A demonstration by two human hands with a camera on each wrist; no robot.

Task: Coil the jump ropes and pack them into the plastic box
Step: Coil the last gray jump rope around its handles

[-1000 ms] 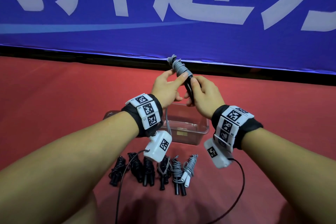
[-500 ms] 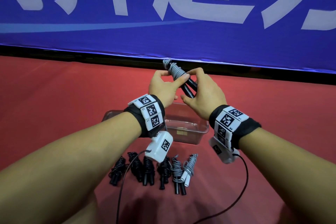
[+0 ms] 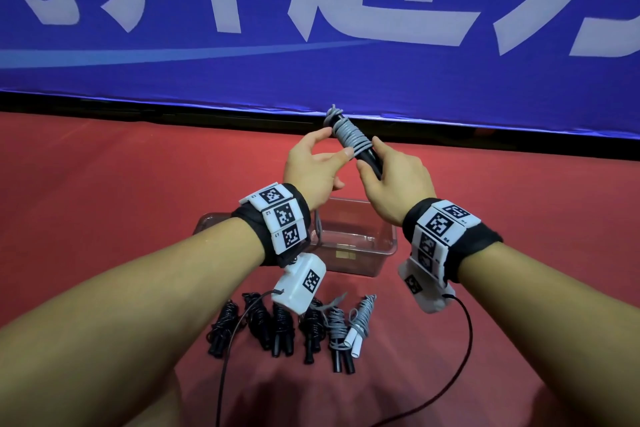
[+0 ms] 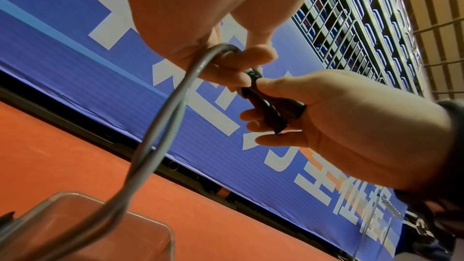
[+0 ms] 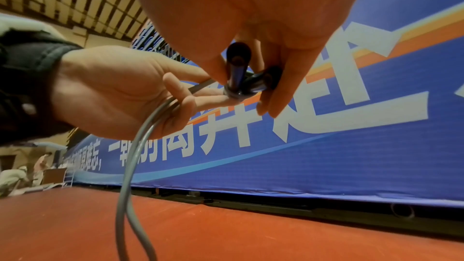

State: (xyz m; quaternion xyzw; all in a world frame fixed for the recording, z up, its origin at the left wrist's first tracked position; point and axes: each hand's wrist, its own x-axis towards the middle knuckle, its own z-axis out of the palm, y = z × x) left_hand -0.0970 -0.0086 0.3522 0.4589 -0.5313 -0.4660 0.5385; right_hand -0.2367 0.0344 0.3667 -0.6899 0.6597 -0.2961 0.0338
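Note:
Both hands hold one jump rope (image 3: 349,139) in the air above the clear plastic box (image 3: 360,253). My right hand (image 3: 391,180) grips its two black handles (image 5: 238,74) at the lower end. Grey cord is wound round the upper part of the handles. My left hand (image 3: 315,166) pinches the grey cord (image 4: 160,126) at the winding, and a loose loop of it hangs down toward the box. Several coiled ropes (image 3: 287,326), black and grey, lie in a row on the red floor in front of the box.
A blue banner with white characters (image 3: 311,28) stands along the far side of the red floor (image 3: 121,191). Black cables (image 3: 460,350) run from the wrist cameras across the floor near me.
The wound bundle has tilted and shifted right while my left hand carried the cord round it. The hands stay at about the same height above the box.

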